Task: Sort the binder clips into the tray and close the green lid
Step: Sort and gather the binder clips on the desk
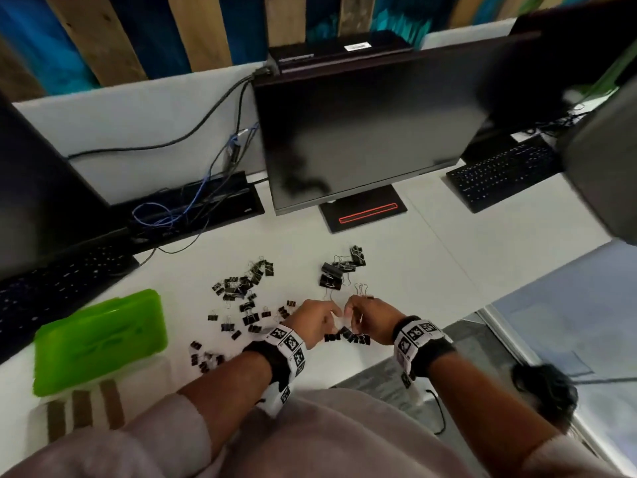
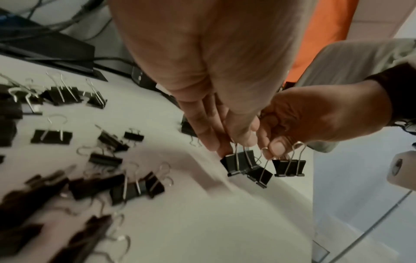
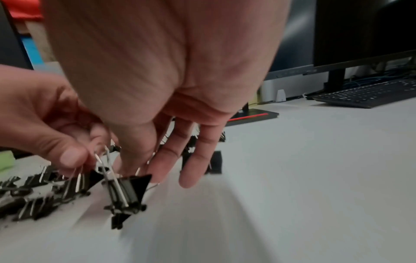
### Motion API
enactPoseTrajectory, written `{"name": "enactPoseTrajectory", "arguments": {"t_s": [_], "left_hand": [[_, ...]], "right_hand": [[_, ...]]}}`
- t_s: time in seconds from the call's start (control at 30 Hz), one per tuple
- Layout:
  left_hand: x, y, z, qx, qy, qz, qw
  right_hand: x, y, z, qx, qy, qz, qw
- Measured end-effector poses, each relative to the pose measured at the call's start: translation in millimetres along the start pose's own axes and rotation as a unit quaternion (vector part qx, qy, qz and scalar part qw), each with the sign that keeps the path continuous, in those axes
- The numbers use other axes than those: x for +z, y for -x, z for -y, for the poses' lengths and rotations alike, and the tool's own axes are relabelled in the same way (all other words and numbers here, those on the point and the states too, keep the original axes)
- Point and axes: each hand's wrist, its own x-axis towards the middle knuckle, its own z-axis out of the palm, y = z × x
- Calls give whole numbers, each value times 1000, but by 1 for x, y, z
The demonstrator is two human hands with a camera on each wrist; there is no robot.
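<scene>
Pinching wire handles of binder clips with left hand and right hand | hold tight, carry left to green lid box

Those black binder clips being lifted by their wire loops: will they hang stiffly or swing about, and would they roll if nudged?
The binder clips would probably swing: they dangle at different angles below the left hand and right hand. They look light, since a fingertip pinch carries several. Rolling seems unlikely; the loose clips lie flat on the desk.
</scene>
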Motion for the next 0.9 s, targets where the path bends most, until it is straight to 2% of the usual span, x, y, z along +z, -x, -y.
{"name": "enactPoseTrajectory", "arguments": {"t_s": [0.17, 0.27, 0.37, 0.5, 0.57, 0.7, 0.77, 0.9], "left_hand": [[19, -10, 9, -14, 4, 0, 1000], [17, -6, 12, 3, -7, -7, 1000], [4, -4, 24, 13, -18, -79, 997], [-23, 5, 43, -22, -60, -154, 986], [-35, 10, 55, -41, -75, -186, 979], [-58, 19, 77, -111, -103, -251, 956], [-67, 23, 84, -142, -126, -244, 951], [-77, 28, 91, -164, -152, -203, 953]], "right_hand": [[12, -1, -17, -6, -3, -26, 1000], [15, -6, -26, -14, -22, -40, 999], [11, -10, -34, -11, -52, -71, 996], [3, -16, -34, -19, 8, -71, 997], [0, -27, -23, -46, 53, -69, 995], [-9, -58, 20, -134, 59, -67, 987], [-11, -79, 42, -158, 87, -59, 982], [-12, -115, 76, -128, 141, -22, 982]]}}
